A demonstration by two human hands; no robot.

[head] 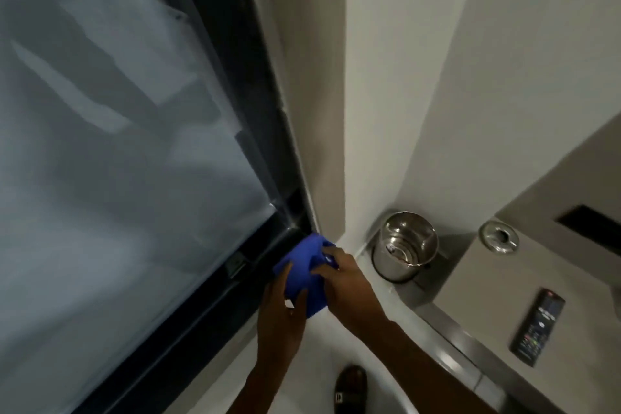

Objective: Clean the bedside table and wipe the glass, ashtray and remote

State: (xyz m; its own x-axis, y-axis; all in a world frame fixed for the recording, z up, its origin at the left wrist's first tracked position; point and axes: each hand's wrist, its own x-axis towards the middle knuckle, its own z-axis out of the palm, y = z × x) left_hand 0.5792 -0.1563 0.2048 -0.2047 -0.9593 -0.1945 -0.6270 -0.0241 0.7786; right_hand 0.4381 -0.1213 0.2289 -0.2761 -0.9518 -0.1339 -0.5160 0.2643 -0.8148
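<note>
Both hands hold a crumpled blue cloth (304, 267) in front of me, low beside a dark window frame. My left hand (280, 316) grips its lower edge from below. My right hand (346, 282) pinches its right side. At the right stands the grey bedside table (571, 279). A round metal ashtray (498, 236) sits at the table's back left corner. A black remote (537, 324) lies on the tabletop nearer to me, buttons up. No drinking glass is in view.
A large frosted window pane (117, 144) in a dark frame (255, 104) fills the left. A shiny steel bin (405, 245) stands on the floor in the wall corner, left of the table. My dark shoe (350, 388) shows on the pale floor below.
</note>
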